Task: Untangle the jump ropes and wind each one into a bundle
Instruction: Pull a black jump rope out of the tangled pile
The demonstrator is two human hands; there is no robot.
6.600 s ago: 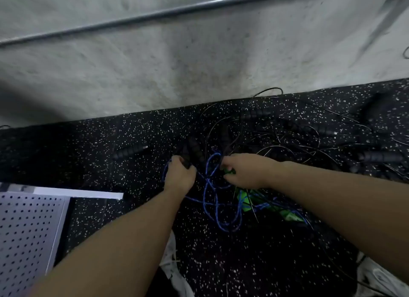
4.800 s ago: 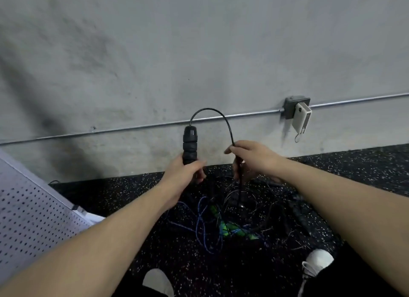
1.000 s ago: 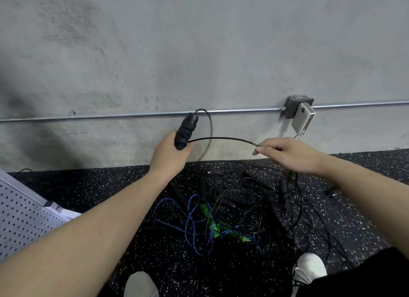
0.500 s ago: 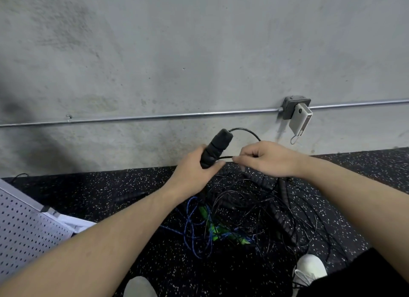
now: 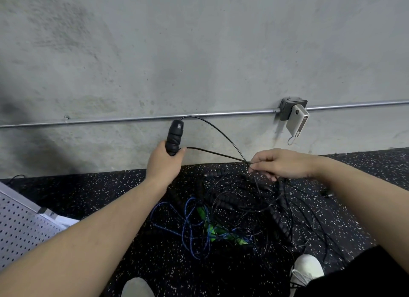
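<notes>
Concrete wall point(image 5: 199, 42), conduit pipe point(image 5: 132, 119), power bank point(image 5: 297, 121) hanging, perforated panel point(image 5: 20, 228), speckled floor point(image 5: 88, 195).

Black rope's ribbed handle point(image 5: 174, 137) stood upright in my left hand point(image 5: 162, 164); its thin cord point(image 5: 218, 133) looped to my right hand's point(image 5: 281, 165) pinch. Blue rope point(image 5: 188, 226), green handles point(image 5: 210, 228) lay tangled w/ black cords on floor.

We see a black ribbed handle point(image 5: 174, 138), a blue rope point(image 5: 190, 224) and green handles point(image 5: 212, 227) on black white-speckled flooring point(image 5: 93, 192), below a grey concrete wall point(image 5: 199, 53).
</notes>
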